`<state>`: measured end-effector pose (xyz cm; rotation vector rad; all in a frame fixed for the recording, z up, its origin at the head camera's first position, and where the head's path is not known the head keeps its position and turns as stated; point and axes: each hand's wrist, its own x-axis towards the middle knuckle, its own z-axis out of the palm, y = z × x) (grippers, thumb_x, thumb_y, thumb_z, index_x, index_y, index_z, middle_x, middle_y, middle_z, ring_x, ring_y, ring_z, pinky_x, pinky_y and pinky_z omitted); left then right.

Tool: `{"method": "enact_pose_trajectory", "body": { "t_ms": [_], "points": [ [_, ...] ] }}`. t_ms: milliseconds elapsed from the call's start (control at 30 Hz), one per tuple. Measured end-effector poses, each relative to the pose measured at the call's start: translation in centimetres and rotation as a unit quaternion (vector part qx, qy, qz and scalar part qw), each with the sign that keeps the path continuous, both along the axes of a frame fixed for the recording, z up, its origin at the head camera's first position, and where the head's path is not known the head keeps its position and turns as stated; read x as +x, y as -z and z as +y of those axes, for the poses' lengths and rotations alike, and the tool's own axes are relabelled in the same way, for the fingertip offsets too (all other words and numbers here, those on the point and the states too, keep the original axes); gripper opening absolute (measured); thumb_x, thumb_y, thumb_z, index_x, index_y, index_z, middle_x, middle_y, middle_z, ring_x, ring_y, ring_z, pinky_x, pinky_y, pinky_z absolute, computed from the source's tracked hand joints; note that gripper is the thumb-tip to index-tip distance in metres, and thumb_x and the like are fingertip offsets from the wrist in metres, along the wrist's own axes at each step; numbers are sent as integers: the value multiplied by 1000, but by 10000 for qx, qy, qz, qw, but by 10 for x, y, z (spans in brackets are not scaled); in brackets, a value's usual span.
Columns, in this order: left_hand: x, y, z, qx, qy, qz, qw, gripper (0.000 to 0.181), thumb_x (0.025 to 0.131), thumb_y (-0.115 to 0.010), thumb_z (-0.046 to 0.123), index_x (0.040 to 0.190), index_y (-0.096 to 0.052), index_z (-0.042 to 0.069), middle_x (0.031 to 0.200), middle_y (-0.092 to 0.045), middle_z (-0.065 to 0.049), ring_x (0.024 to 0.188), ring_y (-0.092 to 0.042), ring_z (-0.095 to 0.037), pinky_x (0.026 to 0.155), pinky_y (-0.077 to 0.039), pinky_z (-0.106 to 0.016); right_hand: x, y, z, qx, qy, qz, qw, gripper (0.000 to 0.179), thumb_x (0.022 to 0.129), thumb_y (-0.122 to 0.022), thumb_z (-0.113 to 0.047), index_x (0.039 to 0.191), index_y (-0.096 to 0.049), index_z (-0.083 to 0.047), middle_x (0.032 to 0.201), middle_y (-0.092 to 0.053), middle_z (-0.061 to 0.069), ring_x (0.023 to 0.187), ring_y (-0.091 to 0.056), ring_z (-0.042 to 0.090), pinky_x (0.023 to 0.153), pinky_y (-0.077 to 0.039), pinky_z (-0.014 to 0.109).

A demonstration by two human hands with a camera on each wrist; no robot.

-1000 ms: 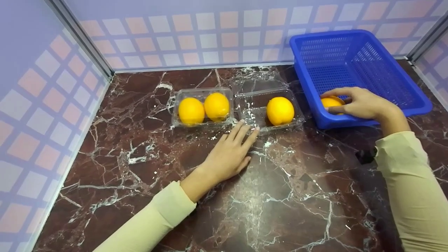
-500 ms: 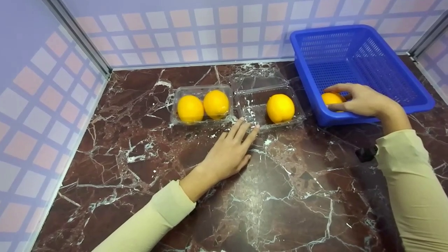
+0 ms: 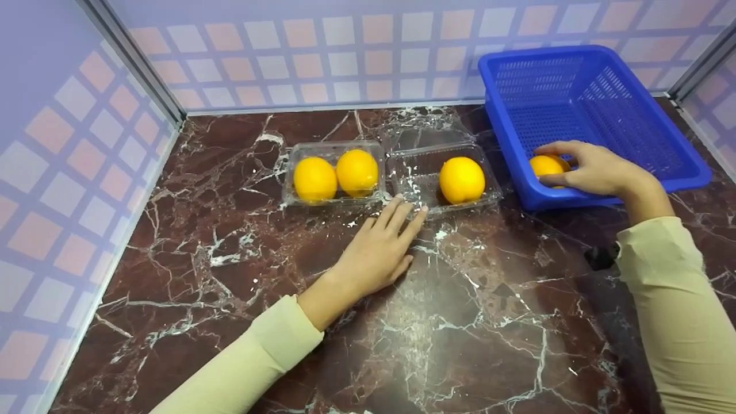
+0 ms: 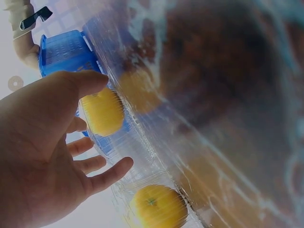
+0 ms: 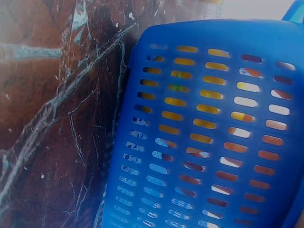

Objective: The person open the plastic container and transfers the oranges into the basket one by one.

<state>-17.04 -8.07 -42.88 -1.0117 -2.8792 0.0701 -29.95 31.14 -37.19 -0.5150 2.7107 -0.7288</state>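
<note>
My right hand (image 3: 604,169) reaches over the near wall of the blue basket (image 3: 575,106) and grips an orange (image 3: 546,168) in its near left corner, fingers on the far side and thumb on the near side. In the right wrist view, the basket's slotted wall (image 5: 199,147) hides most of that hand. My left hand (image 3: 374,253) lies palm down, its fingers spread and fingertips touching the near edge of an open clear plastic box (image 3: 417,181). One orange (image 3: 462,180) sits in that box's right half. In the left wrist view, this hand (image 4: 52,152) holds nothing.
Left of the open box stands another clear box (image 3: 293,155) with two oranges (image 3: 314,180) side by side. The open box's lid (image 3: 428,135) lies back toward the tiled wall (image 3: 339,52). Dark marbled countertop (image 3: 460,345) spreads in front.
</note>
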Motion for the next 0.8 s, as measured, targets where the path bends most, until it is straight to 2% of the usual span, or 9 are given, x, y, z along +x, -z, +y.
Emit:
{"method": "enact_pose_trajectory", "body": {
  "t_ms": [300, 400, 667, 800],
  "points": [
    [0, 0, 0, -38, -22, -28, 10000, 83, 105, -62, 40, 170, -21, 9, 168, -30, -20, 160, -24, -40, 114, -49, -49, 3, -1, -4, -163, 193, 392, 9989, 66, 101, -69, -40, 152, -54, -1, 152, -49, 31, 137, -45, 52, 112, -35, 69],
    [0, 1, -1, -50, -24, -23, 10000, 83, 105, -62, 40, 170, -21, 9, 169, -30, -19, 160, -24, -40, 114, -49, -49, 5, 0, -6, -220, 322, 678, 9969, 64, 104, -65, -46, 149, -57, -2, 151, -50, 30, 137, -45, 53, 112, -34, 72],
    [-1, -1, 0, -64, -82, -130, 9999, 83, 106, -61, 40, 170, -19, 9, 169, -29, -20, 161, -22, -40, 116, -47, -51, 8, -3, -14, -219, 660, 1424, 9874, 58, 107, -58, -48, 141, -64, -1, 147, -54, 30, 132, -49, 56, 107, -35, 76],
    [-1, -1, 1, -118, -100, -156, 9998, 82, 107, -60, 40, 171, -18, 9, 170, -29, -19, 161, -21, -40, 118, -46, -51, 14, -10, -23, -204, 998, 1813, 9781, 59, 106, -58, -50, 143, -64, -4, 148, -55, 27, 133, -48, 58, 103, -35, 79]
  ]
}}
